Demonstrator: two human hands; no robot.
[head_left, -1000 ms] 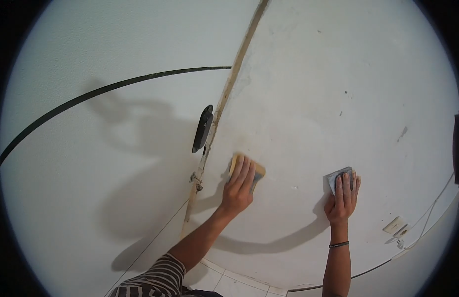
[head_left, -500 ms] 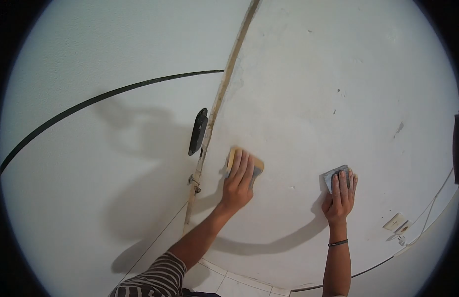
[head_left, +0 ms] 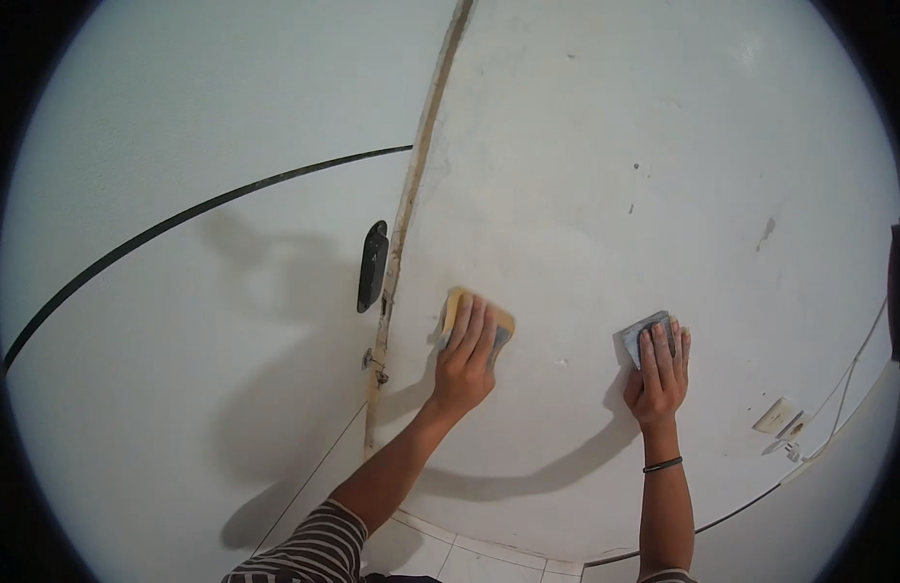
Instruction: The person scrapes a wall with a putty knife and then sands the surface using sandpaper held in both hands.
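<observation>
My left hand presses a yellow and grey sponge-like pad flat against the white wall, fingers laid over it. The pad sticks out on both sides of my fingers. Further right, my right hand holds a folded grey sheet that looks like sandpaper against the same wall. Its upper left corner shows beyond my fingertips; the rest is covered by the hand. A dark band circles my right wrist.
Left of my left hand, a black handle is fixed beside a worn brown edge strip. A wall socket with a plug and white cable sits at lower right. Floor tiles show at the bottom.
The view has shifted slightly, with the wall marks and handle moving left in it. My right hand with the grey sheet sits a little higher and further left in view; my left hand has barely moved.
</observation>
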